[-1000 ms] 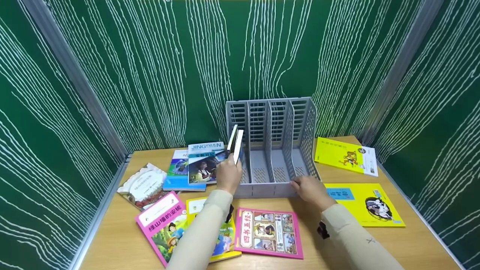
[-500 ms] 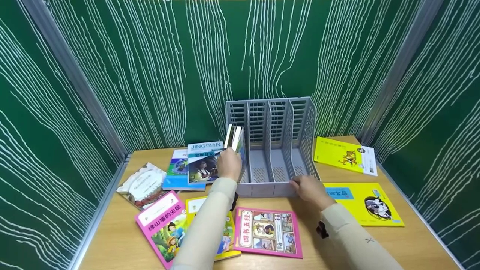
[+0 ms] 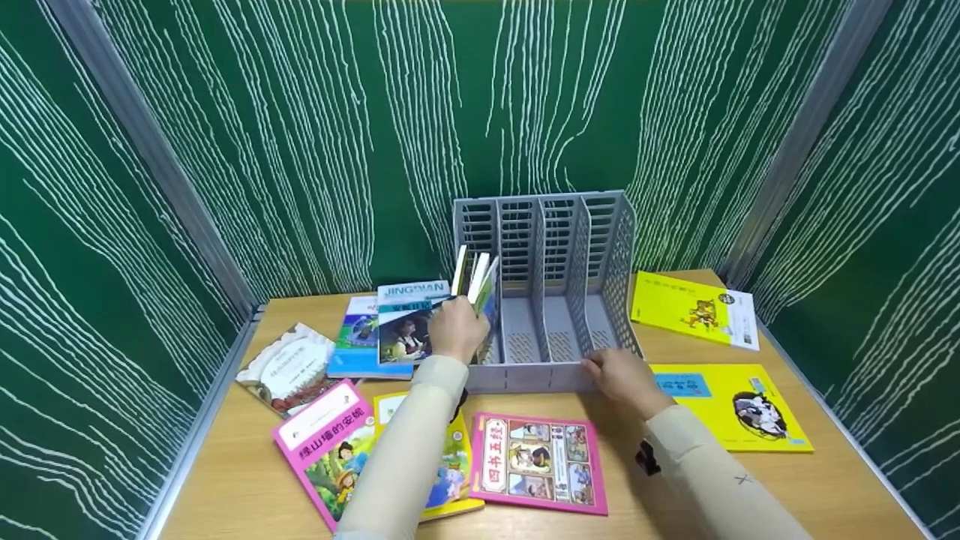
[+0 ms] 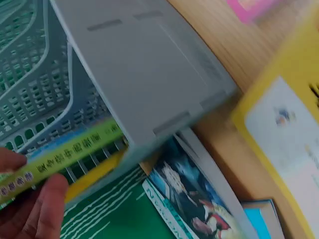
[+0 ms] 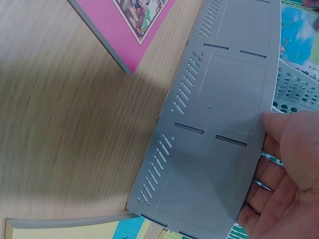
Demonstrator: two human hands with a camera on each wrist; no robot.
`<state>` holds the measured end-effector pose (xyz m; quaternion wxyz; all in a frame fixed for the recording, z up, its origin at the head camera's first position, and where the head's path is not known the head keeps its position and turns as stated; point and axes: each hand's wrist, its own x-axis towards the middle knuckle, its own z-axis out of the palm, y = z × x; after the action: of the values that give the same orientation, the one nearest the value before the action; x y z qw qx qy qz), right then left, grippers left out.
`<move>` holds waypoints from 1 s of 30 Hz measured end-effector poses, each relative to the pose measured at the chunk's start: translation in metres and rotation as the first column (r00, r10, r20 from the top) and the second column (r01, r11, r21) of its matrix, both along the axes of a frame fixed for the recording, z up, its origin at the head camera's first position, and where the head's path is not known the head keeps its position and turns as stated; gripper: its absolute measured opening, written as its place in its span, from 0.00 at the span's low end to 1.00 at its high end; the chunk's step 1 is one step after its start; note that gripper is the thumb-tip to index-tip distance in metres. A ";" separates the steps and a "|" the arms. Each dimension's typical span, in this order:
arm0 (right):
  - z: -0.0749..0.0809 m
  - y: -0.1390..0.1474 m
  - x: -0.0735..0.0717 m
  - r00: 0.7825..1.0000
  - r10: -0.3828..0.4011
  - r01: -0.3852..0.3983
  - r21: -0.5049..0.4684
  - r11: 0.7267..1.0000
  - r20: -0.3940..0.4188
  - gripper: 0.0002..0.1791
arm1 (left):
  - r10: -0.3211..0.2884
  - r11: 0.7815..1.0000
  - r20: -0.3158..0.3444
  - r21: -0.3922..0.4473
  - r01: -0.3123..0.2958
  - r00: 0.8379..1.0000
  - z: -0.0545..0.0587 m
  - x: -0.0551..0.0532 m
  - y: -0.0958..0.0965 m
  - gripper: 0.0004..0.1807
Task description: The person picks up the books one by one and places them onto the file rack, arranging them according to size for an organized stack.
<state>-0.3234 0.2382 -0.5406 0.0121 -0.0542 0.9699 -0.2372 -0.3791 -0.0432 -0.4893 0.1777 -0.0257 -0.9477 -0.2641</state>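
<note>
A grey book rack [image 3: 551, 376] with upright dividers stands at the back of the table. My left hand [image 3: 457, 330] is at its leftmost compartment and pinches a book with a green spine [image 4: 75, 154] between thumb and fingers. That book stands on edge, its lower end behind the rack's front panel. A yellow book [image 4: 94, 174] shows beside it in the left wrist view, and white page edges [image 3: 478, 276] rise above the hand in the head view. My right hand [image 3: 621, 381] grips the top edge of the rack's front panel [image 5: 199, 184] near the right corner.
Left of the rack lie a dark-covered book [image 3: 403, 337], a blue one [image 3: 360, 364] and a floral one [image 3: 289, 367]. Nearer are a pink-bordered book [image 3: 322, 435], a yellow one [image 3: 457, 457] and a pink comic-style one [image 3: 540, 465]. Two yellow books [image 3: 675, 300] lie right.
My left hand has lowered the books into the leftmost compartment, and the green-spined one now leans toward the first divider. My right hand keeps its place on the rack's front edge.
</note>
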 end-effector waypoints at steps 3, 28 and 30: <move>-0.001 0.001 0.001 1.000 0.007 -0.007 0.002 1.000 -0.008 0.16 | 0.010 0.998 0.026 -0.067 -0.008 1.000 0.002 0.001 -0.003 0.29; -0.001 0.002 -0.002 1.000 0.017 -0.017 -0.002 1.000 -0.009 0.16 | 0.089 0.986 0.007 -0.140 -0.088 0.996 0.003 -0.003 -0.014 0.29; -0.002 0.002 0.000 1.000 0.023 -0.024 -0.011 1.000 -0.021 0.16 | 0.065 0.990 0.025 -0.126 -0.061 0.998 0.000 -0.001 -0.018 0.35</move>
<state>-0.3232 0.2399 -0.5425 0.0044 -0.0682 0.9679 -0.2418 -0.3805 -0.0615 -0.4889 0.1701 -0.0029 -0.9651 -0.1989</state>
